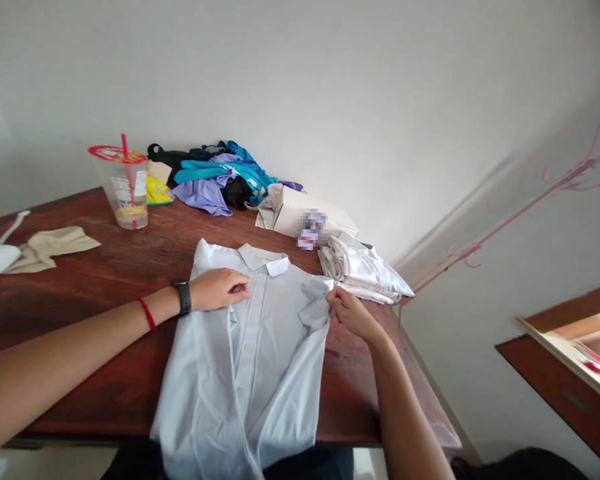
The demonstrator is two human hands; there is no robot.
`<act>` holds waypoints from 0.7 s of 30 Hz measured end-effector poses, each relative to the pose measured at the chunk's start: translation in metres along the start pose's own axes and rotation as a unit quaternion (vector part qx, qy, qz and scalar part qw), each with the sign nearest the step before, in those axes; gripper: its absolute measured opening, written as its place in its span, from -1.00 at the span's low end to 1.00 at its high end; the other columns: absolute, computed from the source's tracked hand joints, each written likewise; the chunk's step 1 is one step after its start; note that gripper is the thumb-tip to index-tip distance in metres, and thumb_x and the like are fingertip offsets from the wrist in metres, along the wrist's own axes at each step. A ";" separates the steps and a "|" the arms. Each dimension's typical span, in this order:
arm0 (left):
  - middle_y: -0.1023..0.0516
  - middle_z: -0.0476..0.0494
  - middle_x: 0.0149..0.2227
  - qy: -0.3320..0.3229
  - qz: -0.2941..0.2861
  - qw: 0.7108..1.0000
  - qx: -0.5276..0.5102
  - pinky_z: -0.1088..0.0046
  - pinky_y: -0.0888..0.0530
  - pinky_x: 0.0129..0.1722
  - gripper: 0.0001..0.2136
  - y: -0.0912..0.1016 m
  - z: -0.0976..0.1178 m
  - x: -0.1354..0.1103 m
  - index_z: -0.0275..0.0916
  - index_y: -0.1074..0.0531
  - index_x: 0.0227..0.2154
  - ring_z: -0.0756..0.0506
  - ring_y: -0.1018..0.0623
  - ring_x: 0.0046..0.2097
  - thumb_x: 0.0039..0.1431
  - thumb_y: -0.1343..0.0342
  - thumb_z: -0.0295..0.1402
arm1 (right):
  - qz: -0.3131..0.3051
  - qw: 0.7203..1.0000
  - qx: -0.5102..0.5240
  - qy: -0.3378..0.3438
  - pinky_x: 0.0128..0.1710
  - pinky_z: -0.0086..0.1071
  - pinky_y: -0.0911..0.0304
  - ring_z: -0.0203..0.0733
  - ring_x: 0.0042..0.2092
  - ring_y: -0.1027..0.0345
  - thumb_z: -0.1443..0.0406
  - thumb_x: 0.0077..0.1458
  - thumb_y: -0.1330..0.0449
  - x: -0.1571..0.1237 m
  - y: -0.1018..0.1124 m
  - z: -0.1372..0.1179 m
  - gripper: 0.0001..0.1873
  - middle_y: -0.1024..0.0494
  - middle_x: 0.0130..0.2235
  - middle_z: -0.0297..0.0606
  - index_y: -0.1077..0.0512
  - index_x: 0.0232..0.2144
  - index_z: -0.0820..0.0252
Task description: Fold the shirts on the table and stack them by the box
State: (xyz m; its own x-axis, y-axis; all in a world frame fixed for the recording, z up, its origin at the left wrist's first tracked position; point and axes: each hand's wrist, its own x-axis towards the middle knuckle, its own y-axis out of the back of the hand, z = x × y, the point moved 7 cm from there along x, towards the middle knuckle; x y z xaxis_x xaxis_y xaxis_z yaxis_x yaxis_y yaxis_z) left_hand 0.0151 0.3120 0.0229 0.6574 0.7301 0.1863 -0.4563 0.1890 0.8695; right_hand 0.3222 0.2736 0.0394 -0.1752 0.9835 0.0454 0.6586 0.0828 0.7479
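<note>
A light grey-blue button-up shirt (280, 333) lies front up on the table, its collar at the far end and its lower part hanging over the near edge. My left hand (223, 289), with a dark watch and a red string on the wrist, rests on the upper front beside the button strip. Its fingers are curled closed on the cloth there. At the shirt's right side, my right hand (349, 312) pinches bunched fabric near the shoulder. Just beyond that hand sits a stack of folded white satiny cloth (363, 267).
On the dark wooden table (110, 280) stand a plastic cup (130, 190) with a straw and a white box (300, 210). A clothes pile (215, 173) lies against the wall. Beige cloth (60, 243) is at left; a pink coat rack (480, 243) leans at right.
</note>
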 end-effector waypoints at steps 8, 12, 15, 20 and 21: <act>-0.44 -0.01 -0.48 -0.011 0.000 1.000 0.006 0.44 -0.13 -0.41 -0.75 0.000 0.000 0.000 -0.22 -0.41 -0.45 -0.04 -0.36 -0.42 0.29 -0.06 -0.20 | 0.090 0.992 0.089 -0.007 -0.51 -0.39 -0.09 -0.27 -0.55 -0.16 -0.13 0.24 -0.02 0.002 0.022 0.012 -0.55 -0.25 -0.60 -0.48 -0.18 -0.42 0.08; -0.44 -0.02 -0.48 -0.008 0.002 1.000 0.003 0.44 -0.13 -0.41 -0.75 0.000 0.000 -0.001 -0.22 -0.41 -0.45 -0.05 -0.36 -0.43 0.29 -0.06 -0.21 | 0.090 0.992 0.088 -0.003 -0.50 -0.38 -0.12 -0.27 -0.54 -0.17 -0.17 0.22 -0.02 -0.001 0.029 0.015 -0.51 -0.25 -0.58 -0.47 -0.19 -0.43 0.08; -0.44 -0.01 -0.48 -0.006 0.002 1.000 -0.001 0.44 -0.12 -0.41 -0.76 0.000 0.001 -0.001 -0.22 -0.40 -0.46 -0.04 -0.36 -0.43 0.28 -0.07 -0.22 | 0.079 0.995 0.057 -0.018 -0.47 -0.37 -0.15 -0.25 -0.52 -0.20 -0.15 0.21 -0.03 -0.002 0.032 0.026 -0.53 -0.28 -0.58 -0.45 -0.21 -0.45 0.09; -0.45 -0.01 -0.46 -0.015 0.009 1.000 -0.009 0.44 -0.14 -0.41 -0.78 0.002 0.002 -0.001 -0.22 -0.41 -0.46 -0.04 -0.37 -0.42 0.26 -0.09 -0.23 | 0.117 0.991 -0.023 -0.066 -0.44 -0.33 -0.20 -0.17 -0.45 -0.28 -0.08 0.17 -0.08 -0.008 0.036 0.021 -0.60 -0.36 -0.52 -0.38 -0.21 -0.45 0.08; -0.45 -0.01 -0.46 -0.014 0.009 1.000 -0.008 0.44 -0.14 -0.41 -0.78 0.001 0.002 -0.002 -0.22 -0.41 -0.46 -0.04 -0.37 -0.42 0.26 -0.09 -0.24 | 0.159 0.984 -0.051 -0.066 -0.42 -0.33 -0.20 -0.15 -0.43 -0.29 -0.05 0.19 -0.08 -0.013 0.039 0.009 -0.63 -0.37 -0.50 -0.37 -0.21 -0.43 0.08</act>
State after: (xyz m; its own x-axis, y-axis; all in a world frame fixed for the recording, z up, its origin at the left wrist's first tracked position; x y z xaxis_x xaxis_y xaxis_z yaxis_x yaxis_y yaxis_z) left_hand 0.0145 0.3100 0.0246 0.6656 0.7145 0.2153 -0.4780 0.1866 0.8583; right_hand 0.3565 0.2651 0.0617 0.1279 0.9700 0.2067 0.5865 -0.2420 0.7729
